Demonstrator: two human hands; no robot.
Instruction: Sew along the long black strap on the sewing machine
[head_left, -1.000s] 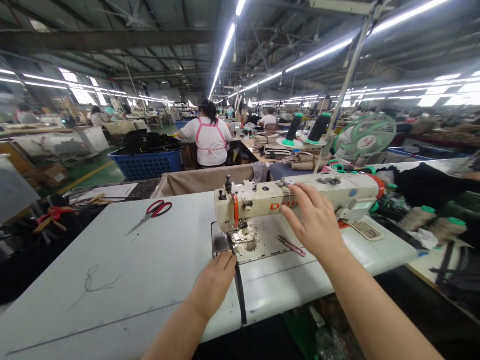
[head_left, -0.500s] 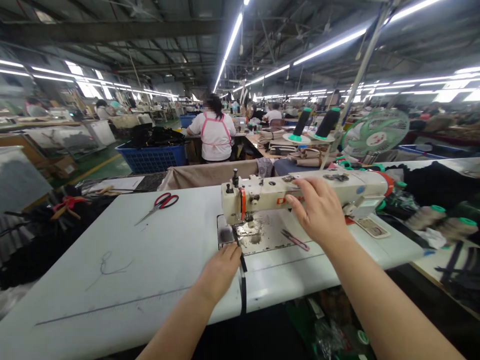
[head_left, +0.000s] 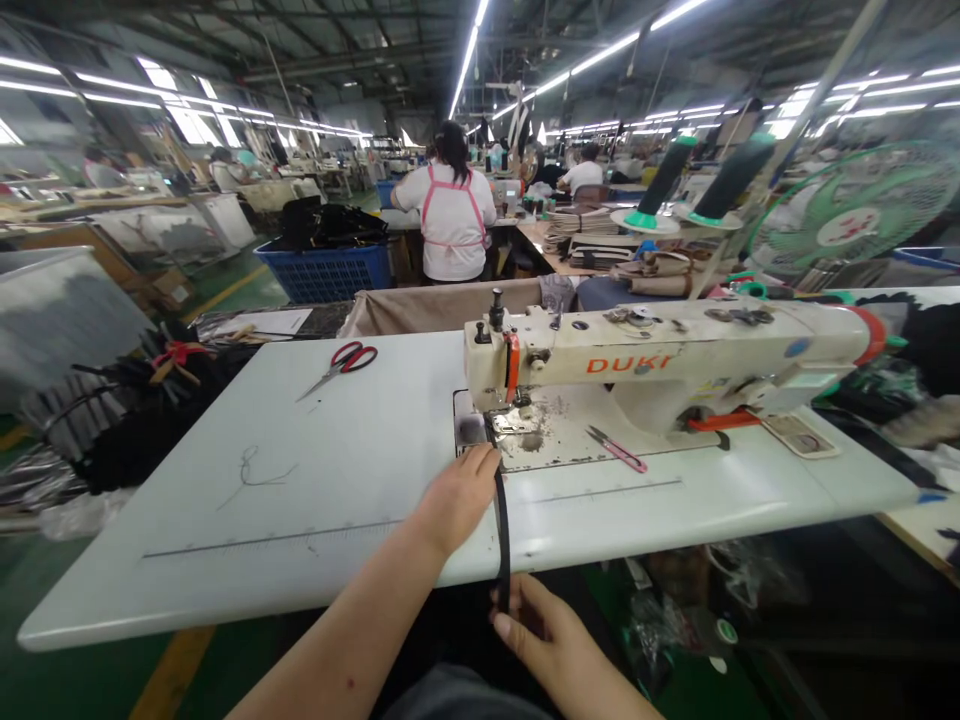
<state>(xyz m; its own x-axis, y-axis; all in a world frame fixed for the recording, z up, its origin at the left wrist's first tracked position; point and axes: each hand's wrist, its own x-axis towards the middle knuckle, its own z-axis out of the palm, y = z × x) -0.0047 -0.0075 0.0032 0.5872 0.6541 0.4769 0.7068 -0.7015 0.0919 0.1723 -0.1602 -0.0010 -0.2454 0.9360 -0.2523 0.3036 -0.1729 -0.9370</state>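
Left hand (head_left: 461, 495) covers the black strap (head_left: 504, 530) beside the sewing machine (head_left: 637, 350), its grip hidden; the right hand (head_left: 544, 632) pinches it at the tabletop's (head_left: 382, 425) front edge. Lengthwise, the strap runs from presser foot to that edge. One strap, one machine, one pair of scissors (head_left: 352, 358), one thread snips (head_left: 622, 453).

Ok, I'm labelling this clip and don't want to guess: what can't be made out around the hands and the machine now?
All in the head view:
Left hand: its own back hides the undersides of its fingers, so its grip is unclear.
Black strip: lower end lost behind the right hand and against the dark below.
Sewing machine: needle too small and blurred.
Printed scale: marks too small to read.
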